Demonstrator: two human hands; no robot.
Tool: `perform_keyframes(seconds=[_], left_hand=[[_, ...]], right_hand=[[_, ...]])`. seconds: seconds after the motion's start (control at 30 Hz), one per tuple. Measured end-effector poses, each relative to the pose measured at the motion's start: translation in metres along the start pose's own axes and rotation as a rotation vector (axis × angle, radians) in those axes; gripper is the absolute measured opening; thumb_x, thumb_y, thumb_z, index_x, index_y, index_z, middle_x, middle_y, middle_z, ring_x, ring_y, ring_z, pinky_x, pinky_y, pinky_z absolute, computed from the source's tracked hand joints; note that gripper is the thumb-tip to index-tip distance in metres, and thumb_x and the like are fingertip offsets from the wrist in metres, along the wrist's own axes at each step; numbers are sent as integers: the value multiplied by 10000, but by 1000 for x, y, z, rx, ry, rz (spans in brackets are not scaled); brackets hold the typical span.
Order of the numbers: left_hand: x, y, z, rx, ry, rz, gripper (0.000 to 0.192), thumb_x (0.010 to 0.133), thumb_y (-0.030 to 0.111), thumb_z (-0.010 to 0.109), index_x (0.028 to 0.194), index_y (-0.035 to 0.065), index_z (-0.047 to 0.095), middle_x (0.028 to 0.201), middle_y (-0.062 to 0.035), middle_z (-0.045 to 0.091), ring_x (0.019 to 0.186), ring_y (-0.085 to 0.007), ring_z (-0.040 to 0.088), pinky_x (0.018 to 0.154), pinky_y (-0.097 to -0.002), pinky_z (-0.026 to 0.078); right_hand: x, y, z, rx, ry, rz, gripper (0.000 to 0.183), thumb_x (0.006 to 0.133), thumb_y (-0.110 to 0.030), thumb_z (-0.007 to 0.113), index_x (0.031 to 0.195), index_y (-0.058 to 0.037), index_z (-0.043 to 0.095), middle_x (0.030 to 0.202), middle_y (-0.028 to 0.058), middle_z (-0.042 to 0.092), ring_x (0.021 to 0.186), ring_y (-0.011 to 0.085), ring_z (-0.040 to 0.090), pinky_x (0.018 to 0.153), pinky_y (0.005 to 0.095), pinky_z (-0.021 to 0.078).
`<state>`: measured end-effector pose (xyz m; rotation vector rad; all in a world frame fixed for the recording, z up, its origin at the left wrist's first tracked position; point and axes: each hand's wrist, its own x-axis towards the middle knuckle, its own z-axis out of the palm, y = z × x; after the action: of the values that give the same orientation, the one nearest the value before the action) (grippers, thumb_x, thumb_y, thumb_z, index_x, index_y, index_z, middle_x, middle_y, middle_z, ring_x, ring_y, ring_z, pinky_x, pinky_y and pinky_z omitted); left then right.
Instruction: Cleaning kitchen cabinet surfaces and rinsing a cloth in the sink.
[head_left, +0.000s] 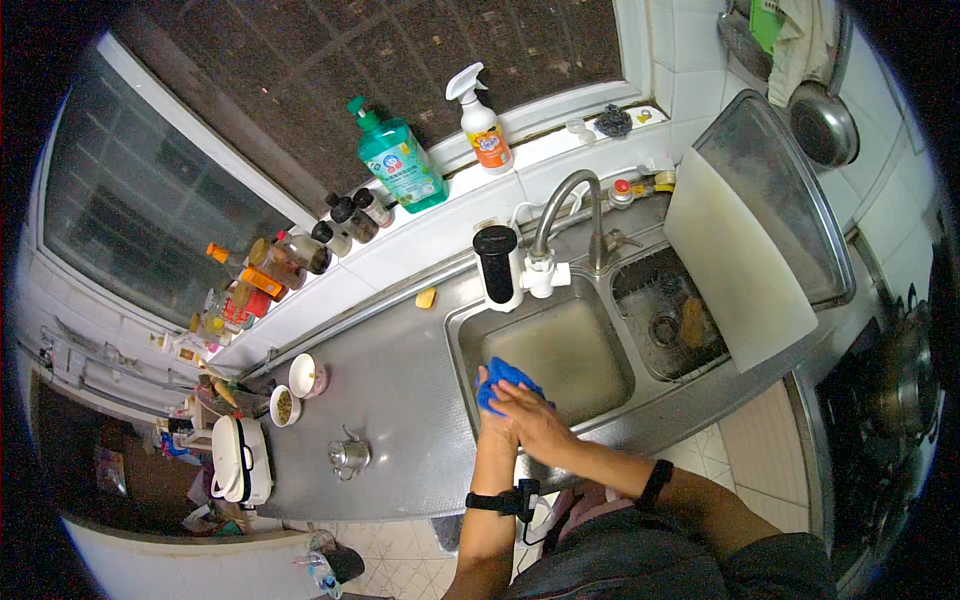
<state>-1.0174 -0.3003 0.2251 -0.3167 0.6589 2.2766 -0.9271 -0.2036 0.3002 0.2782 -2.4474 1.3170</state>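
A bunched blue cloth (508, 380) is pressed between my two hands above the left end of the larger sink basin (626, 337). My right hand (531, 422) lies over it with the fingers stretched across. Under the cloth, my left hand (495, 424) is mostly hidden, with a bit of it showing at the left edge. Cloudy water (559, 352) stands in the basin below. The curved metal faucet (574, 180) rises behind, fitted with a white and black water filter (498, 266).
A white cutting board (739, 262) leans over the smaller basin (652, 330). On the steel counter (405, 390) are a small metal pot (349, 454), two bowls (306, 376) and a yellow piece (426, 298). Dish soap (401, 165) and a spray bottle (484, 131) line the sill.
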Motion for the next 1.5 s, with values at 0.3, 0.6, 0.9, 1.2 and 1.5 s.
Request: perform_keyframes(seconds=[0.3, 0.6, 0.9, 1.2, 1.5], left_hand=[[-2, -27, 71, 216, 174, 127, 367, 889, 373, 358, 1118, 110, 473, 1092, -78, 530, 988, -222, 514, 868, -355, 412], [0, -33, 54, 201, 88, 162, 313, 858, 401, 423, 938, 117, 528, 909, -50, 566, 844, -195, 548, 773, -355, 458], [-21, -76, 133, 219, 10, -96, 465, 860, 398, 415, 1158, 43, 449, 1145, -132, 504, 1017, -281, 502, 899, -434, 379], [69, -176, 71, 490, -403, -277, 357, 834, 333, 447, 1024, 32, 481, 1019, -129, 528, 948, -284, 511, 852, -390, 417], [-6, -340, 182, 724, -465, -772, 302, 839, 390, 446, 902, 104, 522, 838, -64, 566, 729, -183, 559, 684, -328, 481]], right_hand=[[46, 41, -27, 277, 17, 531, 316, 783, -102, 462, 1089, -30, 500, 1188, 170, 464, 1146, 302, 390, 963, 371, 313], [10, 35, -23, -42, 176, 32, 308, 743, -63, 533, 1051, -46, 533, 1131, 144, 511, 1133, 279, 417, 952, 358, 333], [-50, 59, -126, 1850, 470, 789, 314, 816, -229, 552, 1072, -53, 511, 990, 88, 576, 880, 225, 572, 817, 354, 457], [-93, 25, -154, -107, 601, 252, 410, 589, -110, 636, 994, -65, 586, 1128, 93, 527, 972, 284, 462, 847, 377, 362], [-240, 35, -221, -267, 944, 1085, 418, 800, -235, 457, 1182, -66, 445, 1108, 192, 505, 1001, 348, 475, 856, 417, 373]])
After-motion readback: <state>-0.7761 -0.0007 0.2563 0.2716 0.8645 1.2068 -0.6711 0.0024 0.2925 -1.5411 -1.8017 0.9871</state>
